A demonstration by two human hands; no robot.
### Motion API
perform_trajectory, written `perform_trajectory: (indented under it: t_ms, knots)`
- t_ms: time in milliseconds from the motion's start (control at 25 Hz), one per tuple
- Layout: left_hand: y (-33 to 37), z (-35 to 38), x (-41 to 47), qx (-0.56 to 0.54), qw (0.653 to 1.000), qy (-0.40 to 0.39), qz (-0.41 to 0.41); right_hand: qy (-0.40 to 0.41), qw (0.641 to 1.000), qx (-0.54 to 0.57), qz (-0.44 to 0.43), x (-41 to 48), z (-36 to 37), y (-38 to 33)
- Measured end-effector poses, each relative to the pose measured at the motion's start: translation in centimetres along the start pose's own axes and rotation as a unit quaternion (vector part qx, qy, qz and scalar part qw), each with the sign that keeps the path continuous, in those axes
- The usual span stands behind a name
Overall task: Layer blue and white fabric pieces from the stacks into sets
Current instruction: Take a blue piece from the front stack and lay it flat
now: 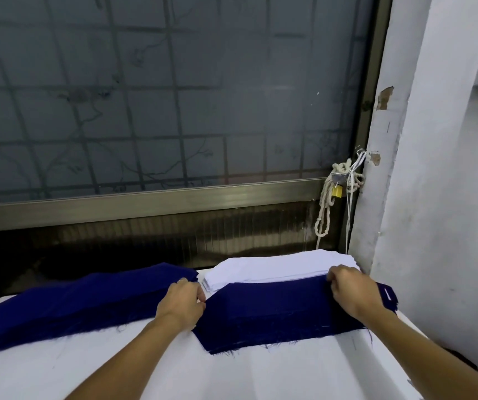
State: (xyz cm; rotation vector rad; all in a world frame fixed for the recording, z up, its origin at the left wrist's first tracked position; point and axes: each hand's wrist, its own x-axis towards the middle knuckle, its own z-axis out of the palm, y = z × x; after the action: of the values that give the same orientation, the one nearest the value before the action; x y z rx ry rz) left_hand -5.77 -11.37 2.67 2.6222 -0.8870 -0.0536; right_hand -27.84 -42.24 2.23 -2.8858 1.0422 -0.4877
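A dark blue fabric piece (pixel 272 316) lies spread on the white table (pixel 151 368), its far edge overlapping a stack of white fabric pieces (pixel 275 269). My left hand (pixel 184 303) pinches the piece's left far corner with curled fingers. My right hand (pixel 350 290) grips its far edge near the right end, where it meets the white stack. A stack of blue fabric pieces (pixel 67 304) lies to the left, reaching from the table's left edge to my left hand. Frayed threads hang along the blue edges.
A frosted window with a metal grille (pixel 160 96) stands behind the table. A white wall (pixel 439 197) closes in the right side. A knotted rope and a yellow padlock (pixel 337 192) hang at the window frame's corner.
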Motion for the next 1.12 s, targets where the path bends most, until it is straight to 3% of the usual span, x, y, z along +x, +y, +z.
perform_trajectory:
  t_ms: [160,440,840,1120]
  knots:
    - [-2.2,-2.5,-0.3,-0.015,0.999,0.048,0.015,-0.070,0.992,0.097,-0.052,1.1,-0.5,-8.3]
    - [-11.3,-7.0,0.0,-0.003,0.996,0.086,-0.037,-0.109,0.961,0.230,-0.109,1.9,0.4,-21.8]
    - [-21.1,-9.1,2.1,0.003,0.996,0.041,-0.074,-0.151,0.946,0.231,-0.170,4.2,4.8,-31.8]
    - [-23.8,-9.8,4.3,0.062,0.994,0.078,-0.041,-0.077,0.950,0.205,-0.222,5.4,7.6,-35.4]
